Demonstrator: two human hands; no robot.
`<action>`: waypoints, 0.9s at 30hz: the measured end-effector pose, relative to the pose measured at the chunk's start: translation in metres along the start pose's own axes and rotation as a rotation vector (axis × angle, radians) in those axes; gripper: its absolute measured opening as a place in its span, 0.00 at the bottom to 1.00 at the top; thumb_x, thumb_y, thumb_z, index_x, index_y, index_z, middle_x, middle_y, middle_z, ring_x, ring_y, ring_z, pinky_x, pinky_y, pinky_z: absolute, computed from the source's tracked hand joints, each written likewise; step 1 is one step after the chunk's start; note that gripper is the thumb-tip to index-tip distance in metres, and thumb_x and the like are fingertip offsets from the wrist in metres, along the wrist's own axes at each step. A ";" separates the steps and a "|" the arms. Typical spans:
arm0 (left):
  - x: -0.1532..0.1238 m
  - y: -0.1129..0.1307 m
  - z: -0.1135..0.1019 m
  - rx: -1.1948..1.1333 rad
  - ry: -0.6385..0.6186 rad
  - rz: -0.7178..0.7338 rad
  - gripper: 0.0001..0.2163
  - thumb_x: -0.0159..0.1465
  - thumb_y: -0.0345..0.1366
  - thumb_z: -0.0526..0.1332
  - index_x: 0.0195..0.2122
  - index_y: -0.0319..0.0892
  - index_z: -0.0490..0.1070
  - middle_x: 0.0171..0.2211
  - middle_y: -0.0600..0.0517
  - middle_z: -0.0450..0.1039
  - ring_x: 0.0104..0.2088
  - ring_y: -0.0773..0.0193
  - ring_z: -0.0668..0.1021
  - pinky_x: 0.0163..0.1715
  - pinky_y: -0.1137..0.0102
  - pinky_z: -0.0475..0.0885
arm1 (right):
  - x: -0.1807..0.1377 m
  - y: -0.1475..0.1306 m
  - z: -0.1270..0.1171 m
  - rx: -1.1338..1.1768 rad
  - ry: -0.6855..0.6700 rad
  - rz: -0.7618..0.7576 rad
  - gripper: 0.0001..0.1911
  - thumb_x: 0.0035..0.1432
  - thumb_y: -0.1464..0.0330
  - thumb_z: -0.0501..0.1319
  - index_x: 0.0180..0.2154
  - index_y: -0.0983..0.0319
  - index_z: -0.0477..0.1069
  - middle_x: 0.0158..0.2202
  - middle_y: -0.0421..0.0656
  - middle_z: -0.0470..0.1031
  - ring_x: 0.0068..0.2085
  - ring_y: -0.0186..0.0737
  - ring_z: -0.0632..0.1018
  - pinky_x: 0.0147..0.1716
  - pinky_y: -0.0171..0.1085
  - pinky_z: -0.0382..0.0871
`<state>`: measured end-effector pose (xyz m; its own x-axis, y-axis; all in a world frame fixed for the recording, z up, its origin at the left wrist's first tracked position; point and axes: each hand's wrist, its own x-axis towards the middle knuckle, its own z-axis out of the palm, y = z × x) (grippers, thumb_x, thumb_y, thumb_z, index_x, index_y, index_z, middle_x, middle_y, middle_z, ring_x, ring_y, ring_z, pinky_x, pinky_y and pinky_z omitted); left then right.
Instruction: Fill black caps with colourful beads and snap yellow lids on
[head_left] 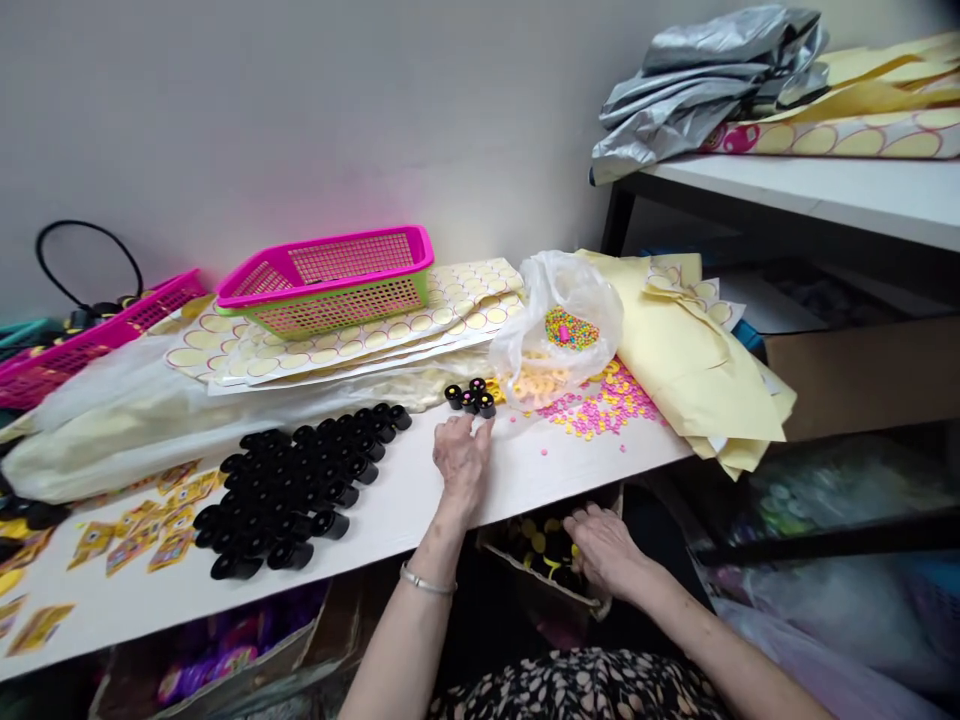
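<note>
White worktable (525, 472): bears the stock. Pink-and-green plastic basket (337, 308): sits on circle-printed label sheets (480, 283) at the wall. Cardboard box (577, 597): below the table's near edge, holding dark pieces with yellow parts (538, 543). Translucent plastic bag (534, 300): on the table, beads (572, 328) visible inside.

Left hand (461, 462): fingers bent, tips at the small cluster of black caps (486, 405); whether they grip or merely touch, cannot tell. Right hand (604, 545): over the box, fingertips partly hidden among its contents; grasp cannot be determined.

Handling, in my judgement: set caps with light fingertip pressure, upright and side by side, leaving their coloured centres undisturbed; keep the right wrist off the box rim; keep loose bits away from the table edge.

Count: one basket, one bag, one box under the right hand. Four caps in the cluster, two showing pink centres and two yellow. Main block of black caps (300, 490), left of the left hand: dozens, too tightly packed for an exact count. Loose pink and yellow bits (604, 400), beside the bag: too many to count.
</note>
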<state>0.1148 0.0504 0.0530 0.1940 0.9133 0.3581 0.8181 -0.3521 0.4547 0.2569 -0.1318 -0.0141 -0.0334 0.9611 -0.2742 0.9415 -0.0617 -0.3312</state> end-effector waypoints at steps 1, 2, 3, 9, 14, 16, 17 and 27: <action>0.006 0.003 0.006 0.053 -0.006 -0.056 0.14 0.55 0.47 0.58 0.26 0.41 0.73 0.27 0.47 0.73 0.33 0.57 0.72 0.32 0.67 0.62 | 0.000 -0.001 -0.004 -0.015 -0.022 0.008 0.17 0.46 0.71 0.60 0.42 0.65 0.70 0.43 0.52 0.72 0.45 0.52 0.69 0.44 0.45 0.61; 0.011 0.007 0.012 0.084 -0.022 -0.106 0.17 0.55 0.51 0.57 0.24 0.42 0.73 0.27 0.47 0.73 0.33 0.57 0.72 0.30 0.67 0.61 | -0.001 -0.002 -0.009 -0.007 -0.037 0.008 0.17 0.45 0.71 0.61 0.41 0.65 0.71 0.42 0.51 0.72 0.45 0.51 0.69 0.43 0.44 0.61; 0.013 0.010 0.017 0.095 -0.045 -0.150 0.19 0.53 0.54 0.57 0.23 0.42 0.72 0.27 0.46 0.73 0.32 0.57 0.72 0.28 0.68 0.59 | -0.004 -0.003 -0.016 0.028 -0.044 -0.004 0.15 0.46 0.71 0.61 0.39 0.64 0.71 0.41 0.50 0.72 0.43 0.48 0.70 0.42 0.41 0.61; 0.017 0.019 0.030 0.073 -0.078 -0.265 0.22 0.51 0.58 0.54 0.25 0.44 0.74 0.24 0.48 0.74 0.27 0.59 0.73 0.24 0.69 0.53 | -0.003 -0.001 -0.064 0.517 0.266 -0.183 0.08 0.58 0.68 0.55 0.29 0.61 0.70 0.25 0.38 0.69 0.28 0.33 0.70 0.30 0.32 0.60; 0.025 0.019 0.033 0.047 -0.057 -0.333 0.21 0.51 0.57 0.54 0.28 0.45 0.75 0.26 0.47 0.76 0.28 0.58 0.73 0.25 0.69 0.55 | 0.034 0.021 -0.080 0.384 0.780 0.095 0.07 0.58 0.70 0.53 0.35 0.61 0.69 0.34 0.43 0.70 0.35 0.38 0.71 0.35 0.34 0.63; 0.028 0.020 0.033 0.042 -0.043 -0.322 0.20 0.51 0.56 0.54 0.25 0.44 0.75 0.25 0.47 0.75 0.28 0.58 0.73 0.25 0.69 0.55 | 0.051 0.037 -0.088 0.276 0.867 0.232 0.08 0.58 0.71 0.51 0.35 0.62 0.69 0.37 0.45 0.70 0.38 0.39 0.72 0.35 0.35 0.63; 0.028 0.020 0.031 0.038 -0.039 -0.316 0.20 0.52 0.55 0.54 0.23 0.44 0.74 0.24 0.48 0.75 0.27 0.59 0.73 0.24 0.69 0.55 | 0.059 0.045 -0.095 0.213 0.890 0.300 0.09 0.58 0.72 0.51 0.36 0.62 0.69 0.38 0.46 0.70 0.38 0.40 0.72 0.35 0.35 0.63; -0.029 0.019 0.010 -0.164 -0.168 -0.150 0.13 0.51 0.47 0.57 0.21 0.44 0.71 0.17 0.56 0.66 0.21 0.68 0.68 0.23 0.73 0.58 | 0.116 0.082 -0.164 -0.085 0.469 0.551 0.12 0.59 0.73 0.51 0.41 0.66 0.71 0.41 0.52 0.73 0.41 0.43 0.75 0.37 0.35 0.64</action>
<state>0.1302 0.0189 0.0437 0.1759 0.9740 0.1430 0.7487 -0.2267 0.6229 0.3853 0.0188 0.0747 0.5823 0.8120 0.0411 0.8036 -0.5672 -0.1803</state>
